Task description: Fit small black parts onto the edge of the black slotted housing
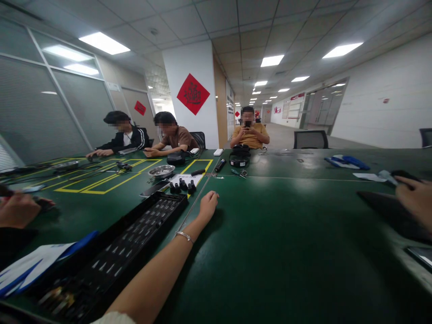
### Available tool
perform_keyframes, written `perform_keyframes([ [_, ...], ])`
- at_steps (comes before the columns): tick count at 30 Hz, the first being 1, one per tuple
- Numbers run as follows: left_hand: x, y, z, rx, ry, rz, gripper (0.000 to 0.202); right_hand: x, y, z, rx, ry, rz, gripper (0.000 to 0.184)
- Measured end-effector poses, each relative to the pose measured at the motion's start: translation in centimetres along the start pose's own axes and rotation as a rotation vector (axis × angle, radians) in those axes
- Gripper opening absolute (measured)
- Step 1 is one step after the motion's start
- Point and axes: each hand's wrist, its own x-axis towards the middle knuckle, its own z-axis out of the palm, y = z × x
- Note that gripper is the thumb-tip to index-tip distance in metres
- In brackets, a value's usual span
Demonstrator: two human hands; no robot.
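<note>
My left hand, with a silver bracelet on its wrist, rests over the green table. Its fingers are curled closed, with a small greyish bit showing at the tips that I cannot make out. Left of my forearm lies a long black tray holding rows of small pale pointed pieces. Brass-coloured parts are heaped at its near end. Several black, stubby cylindrical pieces stand just beyond the tray, close to my hand. My right hand is out of view.
A metal bowl, a black cylinder and pliers-like tools lie farther back on the table. Other people's hands are at the left and right edges. Three people sit across the table.
</note>
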Motion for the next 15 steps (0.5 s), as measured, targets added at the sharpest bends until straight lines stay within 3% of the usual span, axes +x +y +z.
perform_keyframes([
  [3, 0.1, 0.0, 0.1, -0.011, 0.008, 0.016, 0.020, -2.6, -6.8, 0.3, 0.054, -0.230, -0.215, 0.049],
  [7, 0.2, -0.2, 0.1, -0.030, 0.000, 0.019, 0.021, -8.9, -14.9, 2.1, 0.122, -0.480, -0.573, 0.045],
  [12, 0.1, -0.3, -0.1, 0.042, 0.010, 0.027, 0.018, -17.8, -21.4, 2.9, 0.298, -0.811, -1.003, 0.037],
  [15, 0.0, -0.1, -0.2, 0.097, 0.007, 0.052, 0.018, -21.4, -24.2, 2.4, 0.410, -0.937, -1.135, 0.038],
])
